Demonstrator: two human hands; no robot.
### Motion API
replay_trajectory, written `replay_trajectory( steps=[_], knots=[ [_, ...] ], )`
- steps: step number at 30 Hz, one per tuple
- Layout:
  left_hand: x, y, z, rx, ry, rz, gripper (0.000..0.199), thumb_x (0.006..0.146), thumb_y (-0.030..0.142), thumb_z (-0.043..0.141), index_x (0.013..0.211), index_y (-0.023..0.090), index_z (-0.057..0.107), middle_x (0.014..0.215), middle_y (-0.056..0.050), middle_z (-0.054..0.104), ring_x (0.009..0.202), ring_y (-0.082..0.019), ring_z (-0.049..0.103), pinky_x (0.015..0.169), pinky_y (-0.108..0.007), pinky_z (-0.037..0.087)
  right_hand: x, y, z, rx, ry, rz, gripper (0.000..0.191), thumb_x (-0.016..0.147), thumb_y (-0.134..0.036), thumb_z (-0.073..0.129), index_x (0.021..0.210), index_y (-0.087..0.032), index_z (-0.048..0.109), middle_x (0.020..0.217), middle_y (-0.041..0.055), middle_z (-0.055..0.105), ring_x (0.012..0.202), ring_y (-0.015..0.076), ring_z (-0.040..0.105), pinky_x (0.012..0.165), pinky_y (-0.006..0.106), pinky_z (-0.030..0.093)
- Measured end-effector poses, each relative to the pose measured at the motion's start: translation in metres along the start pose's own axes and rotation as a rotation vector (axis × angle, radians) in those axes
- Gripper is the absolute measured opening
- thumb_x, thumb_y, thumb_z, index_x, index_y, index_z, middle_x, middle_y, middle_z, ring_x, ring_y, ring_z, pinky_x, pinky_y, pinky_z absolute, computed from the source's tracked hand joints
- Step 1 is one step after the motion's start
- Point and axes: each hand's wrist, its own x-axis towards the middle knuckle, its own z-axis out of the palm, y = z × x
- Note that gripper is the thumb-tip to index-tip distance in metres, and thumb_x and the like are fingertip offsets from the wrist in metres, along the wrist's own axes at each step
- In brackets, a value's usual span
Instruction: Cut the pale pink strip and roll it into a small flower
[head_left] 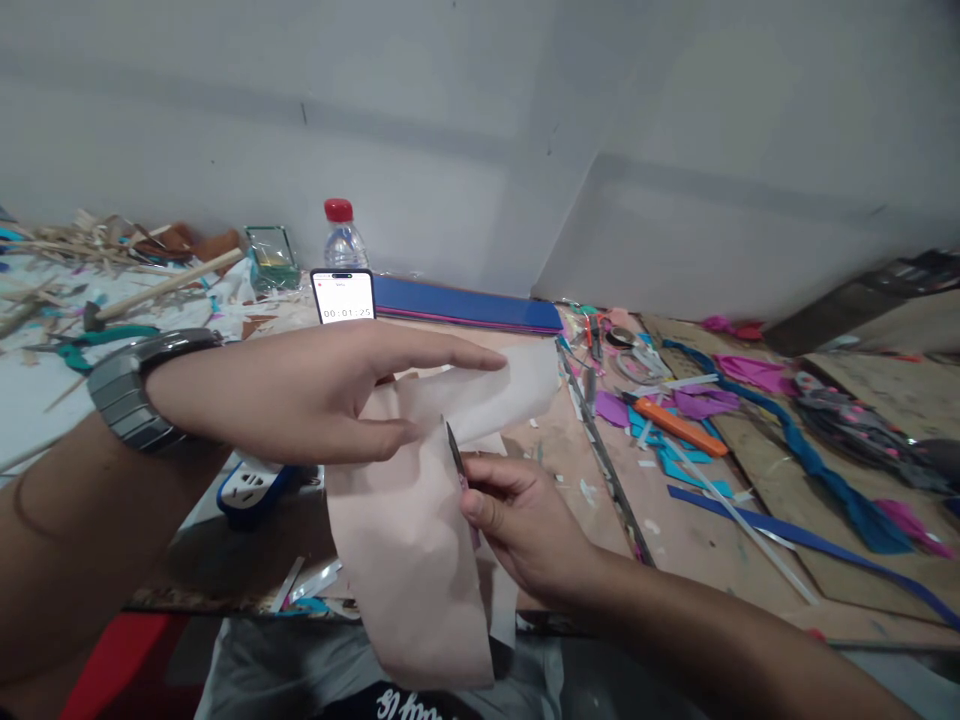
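Observation:
A thin pale pink sheet (409,560) lies over the work table and hangs past its front edge toward my lap. Its upper part (525,385) looks whiter and folded. My left hand (330,385) rests flat on this upper part, thumb and fingers apart, with a grey watch (135,390) on the wrist. In my right hand (517,520) is a small tool with a dark pointed blade (454,450), pinched between thumb and fingers. The blade points up and touches the sheet just right of my left thumb. Its handle is mostly hidden, so scissors or knife I cannot tell.
A phone (343,297) showing a timer leans before a red-capped bottle (345,235). Blue strips (465,303) lie along the wall. A power socket (251,488) sits left, near green-handled pliers (105,345). To the right are an orange cutter (679,425), a metal ruler (600,450) and scraps.

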Motion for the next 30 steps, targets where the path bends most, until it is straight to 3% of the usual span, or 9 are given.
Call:
replay_trajectory(
  steps=[7, 15, 22, 30],
  knots=[
    [0.0, 0.0, -0.001, 0.019, -0.014, 0.006, 0.076, 0.085, 0.011, 0.06, 0.156, 0.034, 0.041, 0.156, -0.001, 0.052, 0.14, -0.026, 0.052, 0.114, -0.035, 0.047, -0.002, -0.003, 0.006, 0.01, 0.075, -0.08, 0.024, 0.081, -0.041, 0.084, 0.084, -0.018, 0.078, 0.08, -0.0013, 0.053, 0.065, 0.0097, 0.05, 0.058, 0.024, 0.04],
    [0.001, 0.0, 0.0, 0.023, -0.008, 0.009, 0.077, 0.085, 0.013, 0.06, 0.156, 0.037, 0.042, 0.154, -0.001, 0.054, 0.141, -0.027, 0.052, 0.115, -0.039, 0.047, -0.002, -0.005, 0.006, 0.01, 0.043, -0.069, 0.034, 0.08, -0.05, 0.083, 0.088, -0.018, 0.078, 0.085, 0.0002, 0.054, 0.07, 0.0111, 0.05, 0.061, 0.025, 0.042],
    [-0.004, 0.002, -0.009, 0.034, 0.003, -0.045, 0.078, 0.085, 0.016, 0.062, 0.156, 0.04, 0.04, 0.158, 0.002, 0.048, 0.141, -0.029, 0.051, 0.115, -0.04, 0.048, -0.002, -0.006, 0.006, 0.055, 0.05, -0.023, 0.037, 0.076, -0.05, 0.086, 0.095, -0.018, 0.08, 0.083, -0.0011, 0.054, 0.061, 0.0078, 0.048, 0.053, 0.023, 0.039],
    [0.004, 0.006, 0.007, -0.013, -0.039, -0.003, 0.072, 0.087, 0.011, 0.058, 0.155, 0.031, 0.042, 0.156, -0.001, 0.051, 0.14, -0.022, 0.053, 0.112, -0.03, 0.045, -0.002, -0.006, 0.006, 0.049, 0.079, -0.03, 0.04, 0.075, -0.051, 0.087, 0.096, -0.018, 0.08, 0.084, -0.0001, 0.055, 0.064, 0.009, 0.049, 0.055, 0.024, 0.043]
  ],
)
